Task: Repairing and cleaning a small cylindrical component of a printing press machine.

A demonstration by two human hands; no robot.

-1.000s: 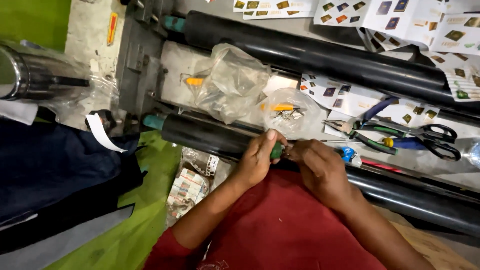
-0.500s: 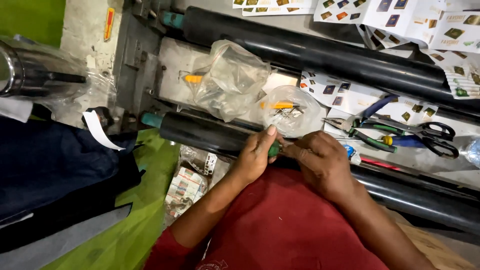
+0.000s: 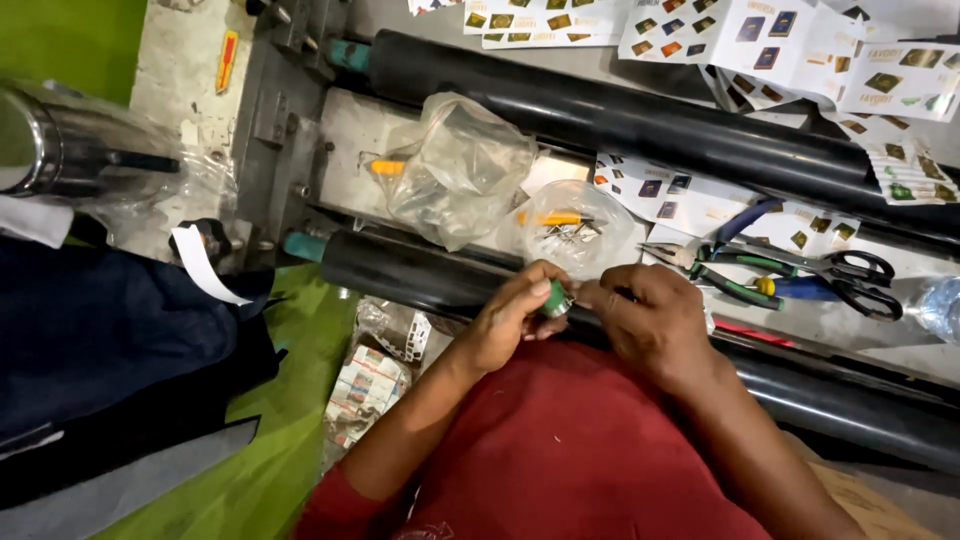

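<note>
My left hand [image 3: 512,315] pinches a small green round part [image 3: 555,298] between thumb and fingers, just in front of a black roller [image 3: 400,268]. My right hand [image 3: 650,318] is closed right beside it, its fingertips meeting the green part; a thin dark piece shows at its fingers, and what it grips is hidden. Both hands hover above my red shirt. Just beyond the hands lies a clear plastic bag [image 3: 572,225] with small metal pieces and an orange-handled tool inside.
A larger crumpled clear bag [image 3: 460,170] lies on the metal bed. Pliers [image 3: 730,280] and black-handled scissors [image 3: 850,275] rest to the right. Printed sheets [image 3: 780,45] cover the back. A long black roller [image 3: 640,115] runs behind. A steel vessel [image 3: 45,140] sits left.
Both hands stay together at the green part, with only small shifts of the fingers. My view has drifted slightly.
</note>
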